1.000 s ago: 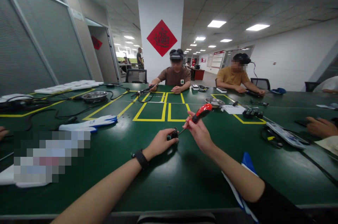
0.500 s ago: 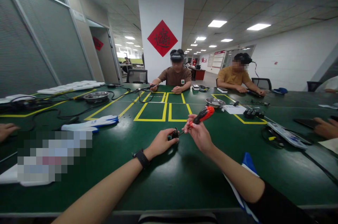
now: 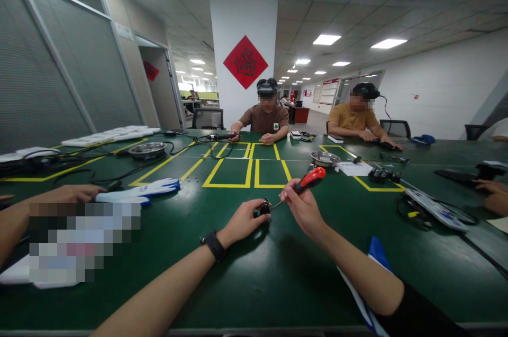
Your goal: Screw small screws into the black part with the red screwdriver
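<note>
My left hand [image 3: 245, 221], with a dark watch at the wrist, grips a small black piece with a shiny metal top [image 3: 265, 206] that stands upright on the green table [image 3: 238, 284]. Between the fingers of my right hand [image 3: 304, 205] is a screwdriver [image 3: 311, 179] with a red and black handle. Its handle tilts up to the right, and its thin shaft runs down-left to the side of the black piece. Whether the tip touches the piece or sits in a screw, I cannot tell. Beneath my right forearm lies a blue and white glove [image 3: 379, 252].
At left, a co-worker's hand [image 3: 81, 192] reaches beside white and blue gloves [image 3: 145, 189]. Metal bowls [image 3: 324, 158] and [several] black parts [image 3: 383, 175] lie farther back. A power strip [image 3: 434, 209] with cables is at right. Two people sit across the table.
The screwdriver's shaft shows more clearly, and my right fingers have closed further around its handle. A co-worker's hand has come in from the left toward the gloves. The view has shifted slightly.
</note>
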Motion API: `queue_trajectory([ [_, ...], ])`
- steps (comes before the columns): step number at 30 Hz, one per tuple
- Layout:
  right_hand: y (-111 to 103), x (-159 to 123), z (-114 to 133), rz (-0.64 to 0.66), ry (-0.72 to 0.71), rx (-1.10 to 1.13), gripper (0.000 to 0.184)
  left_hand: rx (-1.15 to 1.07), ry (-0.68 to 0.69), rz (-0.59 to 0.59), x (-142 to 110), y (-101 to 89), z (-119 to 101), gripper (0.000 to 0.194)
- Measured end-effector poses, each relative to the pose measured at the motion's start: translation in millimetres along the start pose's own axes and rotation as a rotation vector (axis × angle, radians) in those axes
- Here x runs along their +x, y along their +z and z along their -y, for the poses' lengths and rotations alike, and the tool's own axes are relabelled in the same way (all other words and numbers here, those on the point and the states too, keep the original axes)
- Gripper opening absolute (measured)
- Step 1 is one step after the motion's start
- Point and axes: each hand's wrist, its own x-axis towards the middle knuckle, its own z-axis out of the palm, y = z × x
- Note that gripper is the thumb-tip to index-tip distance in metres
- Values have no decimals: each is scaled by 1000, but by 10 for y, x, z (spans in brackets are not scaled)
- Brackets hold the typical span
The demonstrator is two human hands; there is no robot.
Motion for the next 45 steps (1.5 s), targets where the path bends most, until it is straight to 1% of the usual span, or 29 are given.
queue_trajectory([
  [2, -5, -8, -4, 41, 37, 99, 15, 6, -3, 0, 7, -6, -5, 27],
  [4, 3, -35, 21, 92, 33, 143, 24, 14, -3, 3, 13, -10, -13, 26],
  [5, 10, -52, 41, 112, 22, 125, 27, 18, -1, 6, 14, -12, -18, 25],
  [7, 27, -78, 84, 119, 0, 8, 30, 19, 7, 11, 14, -14, -25, 24],
  [10, 38, -83, 129, 106, -46, -153, 23, 11, 9, 15, 9, -14, -24, 25],
  [12, 33, -67, 130, 95, -55, -180, 16, 10, 6, 15, 6, -11, -16, 25],
  [14, 25, -50, 105, 100, -22, -153, 14, 12, 6, 11, 2, -7, -10, 26],
  [17, 15, -44, 40, 108, 31, -36, 14, 10, 10, 5, -3, 1, -9, 27],
  [20, 1, -58, 1, 80, 27, 14, 19, 7, 9, 3, -6, 8, -8, 27],
  [22, -15, -63, 12, 72, -3, -66, 23, 5, 0, -1, -5, 11, -3, 28],
  [26, -57, -54, 71, 17, -143, -417, 19, 6, -3, -8, -3, 14, 12, 30],
  [28, -71, -53, 73, 15, -145, -487, 18, 10, 7, -9, -5, 15, 14, 29],
  [32, -59, -76, 10, 58, -50, -354, 20, 17, 16, -8, -9, 18, 5, 28],
  [36, -16, -89, -15, 56, -50, -231, 21, 9, 17, 0, -11, 17, 0, 27],
  [40, 7, -67, -2, 61, -20, -118, 27, 4, 13, 3, -6, 16, 14, 29],
  [45, -2, -70, -40, 35, -52, -112, 20, 6, 17, 18, 0, 18, 49, 30],
])
